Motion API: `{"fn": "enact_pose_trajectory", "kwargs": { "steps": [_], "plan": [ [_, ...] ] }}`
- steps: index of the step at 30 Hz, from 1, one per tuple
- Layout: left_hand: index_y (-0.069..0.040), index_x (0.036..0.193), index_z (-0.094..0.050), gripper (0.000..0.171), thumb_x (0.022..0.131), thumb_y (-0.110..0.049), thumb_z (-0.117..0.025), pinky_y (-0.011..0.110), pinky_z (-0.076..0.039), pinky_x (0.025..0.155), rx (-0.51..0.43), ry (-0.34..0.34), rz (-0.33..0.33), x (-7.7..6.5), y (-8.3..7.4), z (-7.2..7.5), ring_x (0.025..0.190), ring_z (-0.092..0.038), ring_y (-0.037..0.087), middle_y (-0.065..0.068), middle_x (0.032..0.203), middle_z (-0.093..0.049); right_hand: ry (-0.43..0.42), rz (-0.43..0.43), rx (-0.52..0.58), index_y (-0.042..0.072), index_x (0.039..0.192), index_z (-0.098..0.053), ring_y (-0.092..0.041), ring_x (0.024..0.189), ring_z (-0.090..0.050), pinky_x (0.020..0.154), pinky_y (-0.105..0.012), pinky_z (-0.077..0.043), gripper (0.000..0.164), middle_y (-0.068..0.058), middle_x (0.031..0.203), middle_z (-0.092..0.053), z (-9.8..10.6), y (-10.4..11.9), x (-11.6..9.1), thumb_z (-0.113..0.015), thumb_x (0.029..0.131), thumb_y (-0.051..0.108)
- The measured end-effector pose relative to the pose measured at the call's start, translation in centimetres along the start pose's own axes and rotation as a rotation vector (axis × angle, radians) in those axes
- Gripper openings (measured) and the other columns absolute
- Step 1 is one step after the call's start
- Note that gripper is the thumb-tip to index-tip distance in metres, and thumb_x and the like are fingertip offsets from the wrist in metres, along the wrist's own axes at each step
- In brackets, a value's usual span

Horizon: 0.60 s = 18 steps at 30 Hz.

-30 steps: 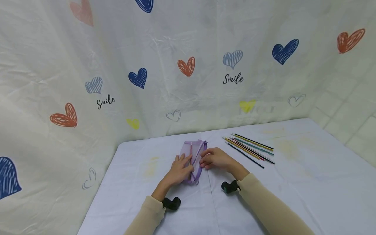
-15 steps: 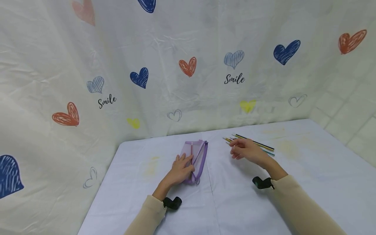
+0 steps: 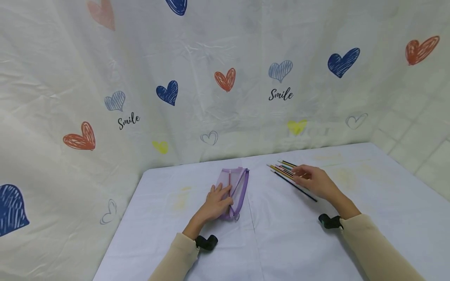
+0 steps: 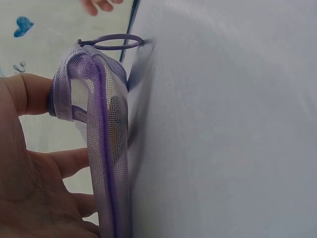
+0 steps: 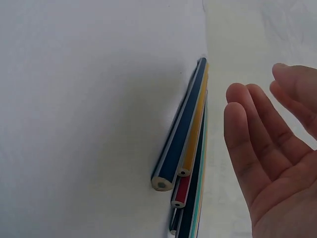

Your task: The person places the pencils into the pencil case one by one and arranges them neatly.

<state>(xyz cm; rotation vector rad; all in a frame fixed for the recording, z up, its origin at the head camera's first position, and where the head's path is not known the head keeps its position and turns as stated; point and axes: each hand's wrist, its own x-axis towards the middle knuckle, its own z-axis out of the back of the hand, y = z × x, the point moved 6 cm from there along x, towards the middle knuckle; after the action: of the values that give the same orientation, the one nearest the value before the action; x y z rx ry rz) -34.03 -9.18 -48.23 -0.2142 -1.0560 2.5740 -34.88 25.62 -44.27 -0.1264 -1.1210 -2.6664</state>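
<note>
A purple mesh pencil pouch [image 3: 225, 176] lies on the table, a reddish pencil [image 3: 230, 179] showing through its mesh. My left hand [image 3: 213, 203] rests on it, fingers spread and fairly straight. In the left wrist view, the thumb and fingers [image 4: 72, 161] press against the pouch [image 4: 106, 134], with a purple ring [image 4: 119, 40] standing out at one end. To the right, my right hand [image 3: 318, 182] is over a bunch of pencils [image 3: 281, 168], partly hiding them. The right wrist view shows its fingers [image 5: 237, 124] loosely extended, apart from the pencils [image 5: 188, 129], holding nothing.
A white cloth [image 3: 158, 234] covers the table. A dark pencil [image 3: 299, 189] lies at the near side of the bunch. Behind the table hangs a pale curtain [image 3: 197, 117] printed with hearts.
My right hand has left the pouch's right edge and moved right to the pencils. My left hand has stayed on the pouch.
</note>
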Motion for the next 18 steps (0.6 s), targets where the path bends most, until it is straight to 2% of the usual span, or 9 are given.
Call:
{"fn": "enact_pose_trajectory", "kwargs": {
  "steps": [5,12,18],
  "plan": [
    [-0.01,0.156,-0.044,0.074,0.088,-0.039,-0.049,0.069,-0.004,0.123,0.002,0.006,0.004,0.0,0.1,0.0,0.155,-0.002,0.056,0.029,0.167,-0.02,0.0,0.0,-0.068,0.005,0.128,-0.069,-0.033,0.105,-0.07,0.076,-0.032,-0.056,0.032,-0.018,0.125,-0.071,-0.4,-0.8,0.3,-0.066,0.099,0.018],
    [-0.011,0.157,-0.042,0.075,0.088,-0.04,-0.049,0.069,-0.005,0.123,0.008,0.007,0.011,0.0,0.1,0.0,0.155,-0.002,0.055,0.028,0.167,-0.02,0.017,-0.04,-0.104,0.007,0.123,-0.072,-0.03,0.101,-0.069,0.075,-0.034,-0.054,0.03,-0.017,0.121,-0.072,-0.6,-1.3,0.5,-0.068,0.097,0.021],
    [-0.011,0.157,-0.043,0.075,0.088,-0.039,-0.049,0.068,-0.005,0.123,0.016,0.002,0.012,0.1,0.1,0.0,0.155,-0.003,0.055,0.028,0.167,-0.021,0.081,-0.08,-0.128,0.007,0.122,-0.073,-0.028,0.1,-0.068,0.077,-0.039,-0.055,0.032,-0.016,0.117,-0.073,-1.0,-1.4,0.4,-0.071,0.096,0.026]
  ]
}}
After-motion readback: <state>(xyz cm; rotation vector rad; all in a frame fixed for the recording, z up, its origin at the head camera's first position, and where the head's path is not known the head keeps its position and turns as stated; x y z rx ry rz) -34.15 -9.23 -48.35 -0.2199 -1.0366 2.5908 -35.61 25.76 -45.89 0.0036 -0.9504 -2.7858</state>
